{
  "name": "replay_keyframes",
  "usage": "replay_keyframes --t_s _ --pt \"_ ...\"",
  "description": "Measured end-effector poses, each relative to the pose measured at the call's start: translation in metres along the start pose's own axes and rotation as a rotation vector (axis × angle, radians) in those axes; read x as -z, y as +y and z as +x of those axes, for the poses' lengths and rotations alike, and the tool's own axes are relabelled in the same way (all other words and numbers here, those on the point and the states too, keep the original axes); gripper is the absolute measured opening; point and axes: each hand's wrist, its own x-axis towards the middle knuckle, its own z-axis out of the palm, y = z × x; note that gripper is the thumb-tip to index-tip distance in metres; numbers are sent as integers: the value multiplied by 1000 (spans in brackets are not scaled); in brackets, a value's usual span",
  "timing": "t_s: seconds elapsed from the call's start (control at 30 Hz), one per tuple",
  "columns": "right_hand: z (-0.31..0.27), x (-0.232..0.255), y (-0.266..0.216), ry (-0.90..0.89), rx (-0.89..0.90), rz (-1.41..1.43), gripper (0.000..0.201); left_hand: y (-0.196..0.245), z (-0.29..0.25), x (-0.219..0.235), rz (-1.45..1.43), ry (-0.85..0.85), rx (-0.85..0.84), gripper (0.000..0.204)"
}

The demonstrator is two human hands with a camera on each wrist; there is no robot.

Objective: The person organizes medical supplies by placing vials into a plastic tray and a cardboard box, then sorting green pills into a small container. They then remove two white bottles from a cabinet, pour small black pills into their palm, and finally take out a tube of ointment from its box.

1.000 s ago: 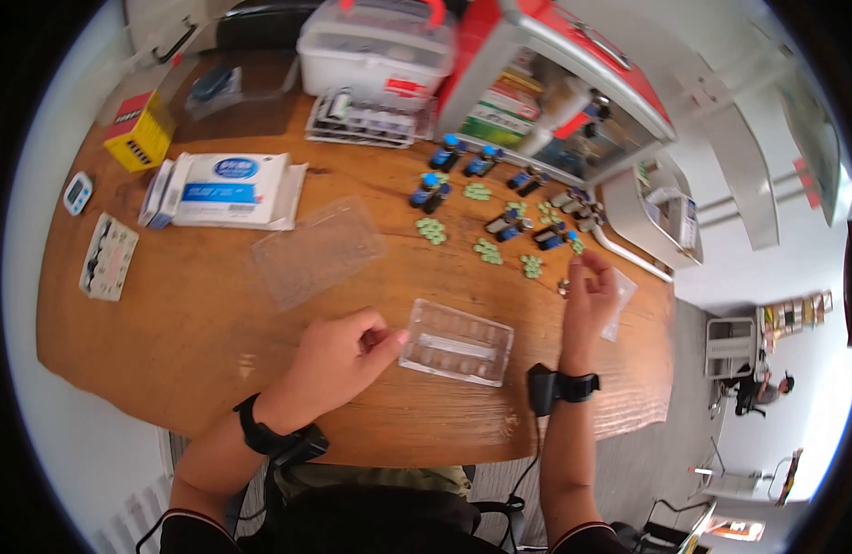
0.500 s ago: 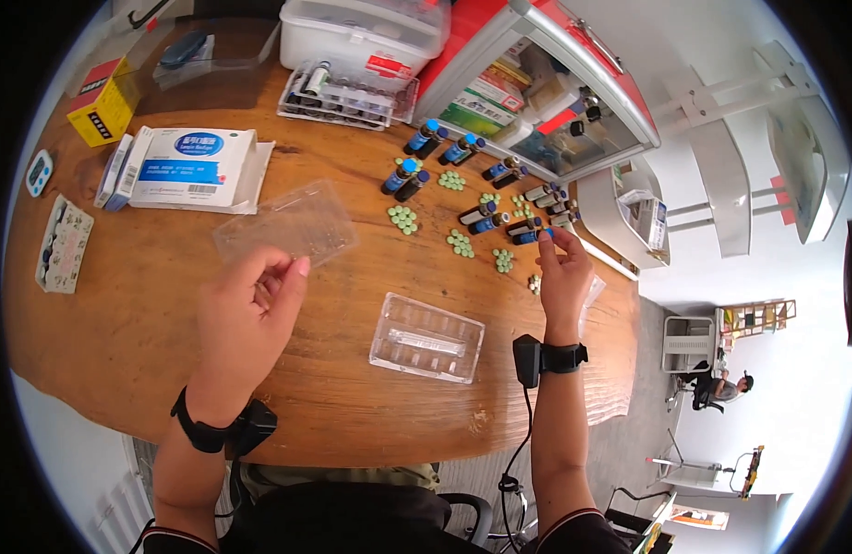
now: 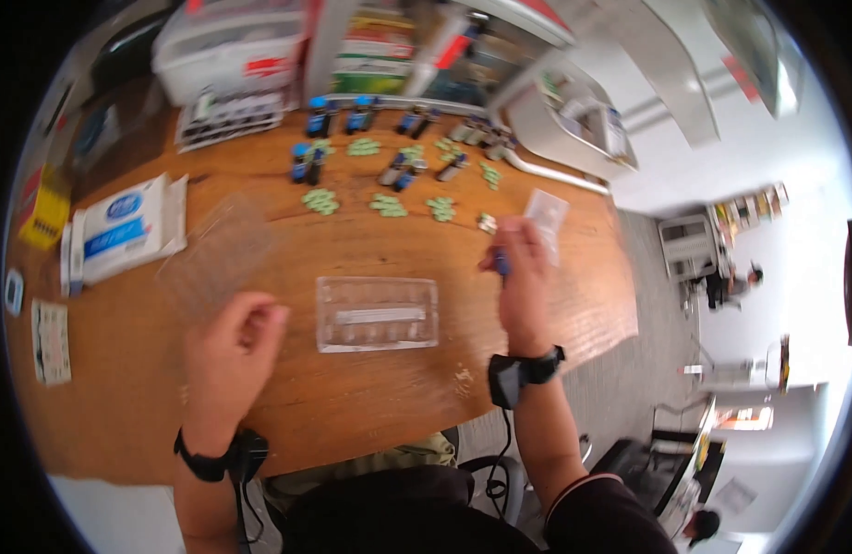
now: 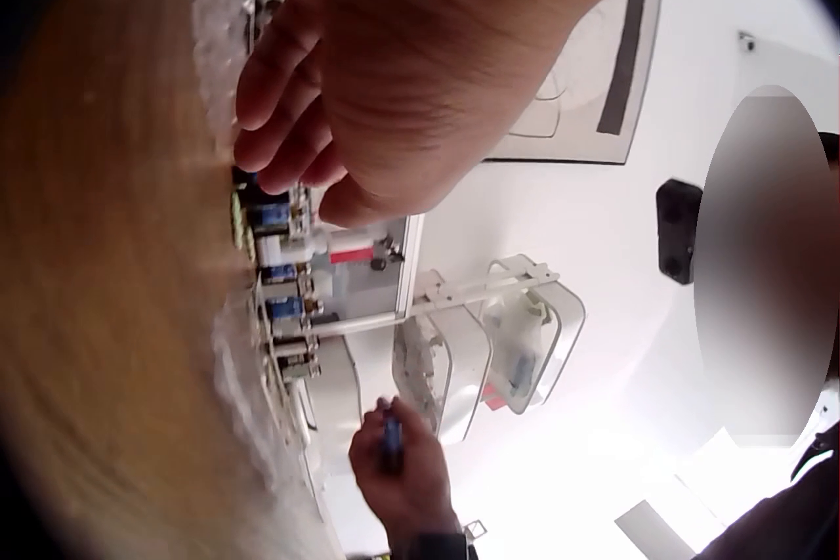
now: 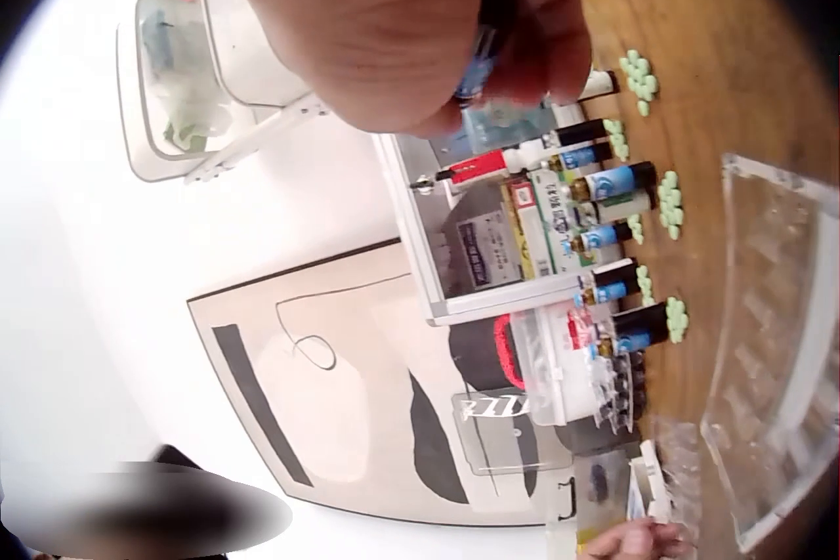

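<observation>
My right hand [image 3: 523, 291] grips a small dark vial [image 5: 488, 42] with a blue label, above the right part of the table. The vial's blue part [image 3: 501, 262] also shows at the fingers in the head view. My left hand [image 3: 232, 355] is loosely curled with nothing in it, left of a clear plastic tray [image 3: 378, 334] with moulded hollows. A second clear plastic tray [image 3: 213, 254] lies just beyond the left hand. Behind stand several dark vials [image 3: 317, 120], some with blue caps, among small piles of green tablets [image 3: 320, 201].
A small pile of pale tablets [image 3: 486, 222] and a clear plastic piece [image 3: 546, 217] lie near the right hand. White-and-blue boxes [image 3: 126, 231], a yellow box [image 3: 45, 210] and a timer [image 3: 14, 291] stand left. A vial rack [image 3: 232, 118] and a glass-fronted cabinet [image 3: 527, 55] stand behind.
My right hand has come back from the vial group toward me, now with a vial in it. The left hand has drawn away leftward from the front tray. The head view has turned.
</observation>
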Motion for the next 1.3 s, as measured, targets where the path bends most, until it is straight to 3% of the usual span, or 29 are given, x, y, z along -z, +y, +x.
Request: replay_keyframes --t_s 0.03,0.1,0.17,0.2,0.27,0.3,0.37,0.5,0.57,0.7,0.77,0.9,1.03,1.13,1.2,1.3 --pt "-6 0 5 -38 -120 -33 20 -2 2 5 39 61 43 19" --pt "-18 -9 10 -79 -147 -465 37 -4 8 18 67 101 52 22" --pt "-30 -14 2 -113 -103 -692 47 -4 11 32 348 205 25 33" --pt "-34 -15 0 -91 -98 -683 47 -11 12 36 350 199 2 33" --pt "-43 -15 -1 -261 -157 -709 41 -18 14 41 577 182 -105 43" --pt "-46 -12 1 -247 -158 -694 41 -15 14 39 587 176 -121 43" --pt "-48 -5 10 -261 -83 -750 33 -9 11 37 578 94 -34 51" --pt "-37 40 2 -104 -93 -846 29 -21 11 36 553 40 -68 52" --pt "-27 77 9 4 -81 -820 28 -21 8 32 601 -31 -162 52" --pt "-7 153 41 69 -41 -887 27 -13 1 27 544 -109 -205 45" --pt "-6 158 33 94 -89 -849 30 -10 -1 25 537 -111 -218 42" --pt "-15 118 -20 317 54 -1052 31 -10 -1 19 473 -159 -294 38" --pt "-22 63 -43 129 -24 -569 28 -7 -3 9 354 -215 -262 48" --pt "-34 -12 -54 -60 -75 -450 23 -11 -4 4 348 -169 -317 61" --pt "-31 -44 -38 -229 30 -394 23 -7 -2 5 346 -129 -308 69" --pt "-21 -89 -19 -302 105 -421 23 -8 0 8 341 -85 -273 83"
